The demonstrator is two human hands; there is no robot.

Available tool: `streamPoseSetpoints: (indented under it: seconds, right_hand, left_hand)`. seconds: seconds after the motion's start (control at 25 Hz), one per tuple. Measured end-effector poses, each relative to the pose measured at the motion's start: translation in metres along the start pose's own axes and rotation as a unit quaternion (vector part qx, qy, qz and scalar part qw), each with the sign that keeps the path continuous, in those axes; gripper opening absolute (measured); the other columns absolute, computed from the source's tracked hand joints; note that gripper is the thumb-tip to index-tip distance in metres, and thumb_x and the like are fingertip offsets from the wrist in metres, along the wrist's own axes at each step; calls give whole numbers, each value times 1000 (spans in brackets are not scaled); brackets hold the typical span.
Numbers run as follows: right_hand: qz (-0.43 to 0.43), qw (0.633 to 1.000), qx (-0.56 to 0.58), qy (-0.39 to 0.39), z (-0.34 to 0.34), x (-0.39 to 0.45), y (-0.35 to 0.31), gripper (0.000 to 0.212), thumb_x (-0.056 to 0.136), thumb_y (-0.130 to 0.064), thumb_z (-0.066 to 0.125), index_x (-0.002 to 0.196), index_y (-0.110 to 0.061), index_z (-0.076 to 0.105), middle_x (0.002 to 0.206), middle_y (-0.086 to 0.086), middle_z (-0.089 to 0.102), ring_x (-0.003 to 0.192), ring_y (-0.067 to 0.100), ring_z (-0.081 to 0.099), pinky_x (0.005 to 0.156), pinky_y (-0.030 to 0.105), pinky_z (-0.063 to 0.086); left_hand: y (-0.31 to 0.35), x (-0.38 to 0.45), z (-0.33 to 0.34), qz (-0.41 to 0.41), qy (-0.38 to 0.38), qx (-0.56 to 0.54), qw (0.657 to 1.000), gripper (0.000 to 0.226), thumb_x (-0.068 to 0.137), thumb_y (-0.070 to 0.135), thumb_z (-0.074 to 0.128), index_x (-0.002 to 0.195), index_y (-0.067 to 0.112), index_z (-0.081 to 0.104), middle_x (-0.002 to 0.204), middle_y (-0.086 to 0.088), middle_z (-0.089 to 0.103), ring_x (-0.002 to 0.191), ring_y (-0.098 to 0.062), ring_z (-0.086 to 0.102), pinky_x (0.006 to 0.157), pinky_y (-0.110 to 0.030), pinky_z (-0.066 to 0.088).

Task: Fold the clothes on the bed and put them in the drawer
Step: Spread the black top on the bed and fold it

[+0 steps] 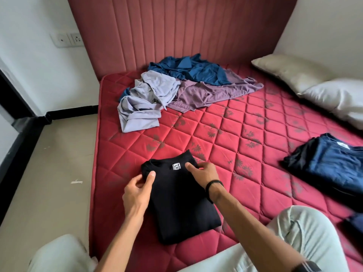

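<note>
A black T-shirt lies folded into a narrow rectangle on the red quilted mattress, its white neck label facing up. My left hand pinches the shirt's left collar edge between thumb and fingers. My right hand grips the right side of the collar, thumb beside the label. Farther back lies a loose heap: a light grey-blue shirt, a mauve shirt and a blue shirt. No drawer is in view.
A stack of folded navy clothes sits at the right of the mattress. Two pillows lie against the right wall. The padded red headboard stands behind. Beige floor runs along the left. My knees frame the bottom.
</note>
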State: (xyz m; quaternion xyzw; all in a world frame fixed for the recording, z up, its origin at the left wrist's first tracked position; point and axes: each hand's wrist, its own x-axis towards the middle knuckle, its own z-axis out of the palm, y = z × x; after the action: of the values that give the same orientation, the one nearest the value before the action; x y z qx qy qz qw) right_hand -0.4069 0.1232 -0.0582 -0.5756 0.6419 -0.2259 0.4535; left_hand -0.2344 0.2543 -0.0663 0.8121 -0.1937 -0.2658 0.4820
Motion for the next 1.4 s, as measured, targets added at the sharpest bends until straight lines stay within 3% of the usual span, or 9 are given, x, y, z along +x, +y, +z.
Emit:
streamPoseSetpoints:
  seconds: [0.12, 0.2, 0.36, 0.48, 0.64, 0.88, 1.0, 1.16, 1.4]
  right_hand:
    - [-64, 997, 38, 34, -2, 10, -20, 14, 87, -25, 71, 77, -14, 70, 68, -5, 63, 64, 14, 58, 71, 36, 55]
    - [-114, 992, 10, 57, 0, 11, -22, 15, 90, -29, 67, 86, -15, 67, 81, -1, 69, 75, 19, 63, 74, 32, 51]
    - [-17, 982, -186, 5, 9, -2, 0, 71, 79, -76, 51, 112, -15, 65, 121, 14, 66, 113, 37, 64, 91, 41, 52]
    - [56, 976, -202, -64, -3, -18, 6, 97, 65, -88, 62, 127, -13, 58, 127, 10, 64, 119, 32, 63, 92, 38, 50]
    - [149, 952, 21, -266, -50, -27, -1, 103, 42, -71, 93, 125, -14, 70, 116, 3, 76, 106, 21, 73, 100, 39, 57]
    - [54, 898, 318, -298, -154, -63, 0, 41, 96, -21, 71, 136, -13, 64, 128, 9, 71, 115, 24, 69, 102, 38, 54]
    - [-11, 906, 348, -241, -219, -70, 7, 42, 97, -10, 66, 138, -17, 60, 126, 9, 71, 109, 23, 70, 97, 40, 57]
    - [-40, 917, 393, -62, -310, -69, 38, 43, 92, -4, 71, 132, -15, 60, 122, 12, 73, 100, 24, 73, 85, 37, 61]
    - [-66, 899, 409, 141, -415, -65, 111, 57, 88, 2, 72, 140, -11, 51, 131, 17, 68, 111, 30, 70, 86, 38, 61]
  left_hand:
    - [11, 13, 1, 46, 21, -33, 998, 31, 85, 40, 80, 107, 18, 76, 88, 0, 73, 93, -28, 71, 91, -43, 55]
    - [11, 16, 1, 82, 50, -39, 995, 23, 89, 34, 77, 102, 16, 75, 88, -2, 73, 89, -29, 70, 88, -42, 54]
    - [7, 9, 5, 39, -3, 103, 994, 60, 93, 44, 70, 134, 3, 60, 123, -24, 67, 120, -41, 59, 103, -46, 44]
    - [1, -20, 9, -37, -110, 104, 988, 85, 85, 59, 73, 142, 2, 46, 136, -24, 60, 128, -40, 56, 105, -44, 43]
    - [18, -59, 8, -48, -181, 45, 981, 89, 73, 69, 78, 130, 4, 57, 133, -22, 63, 126, -38, 59, 104, -44, 45]
    - [126, -95, 51, 37, -230, -4, 972, 45, 83, 52, 78, 101, 11, 68, 95, -4, 67, 107, -30, 65, 84, -35, 44]
    - [179, -113, 100, 22, -312, -41, 949, 39, 81, 50, 82, 84, 14, 68, 83, 0, 66, 89, -22, 66, 84, -31, 44]
    - [220, -150, 176, -99, -516, -158, 836, 60, 77, 50, 84, 120, 9, 74, 118, -12, 75, 111, -29, 72, 101, -42, 53]
    - [231, -235, 275, 23, -625, -81, 776, 55, 80, 20, 85, 130, 20, 63, 122, -7, 74, 107, -27, 72, 81, -48, 62]
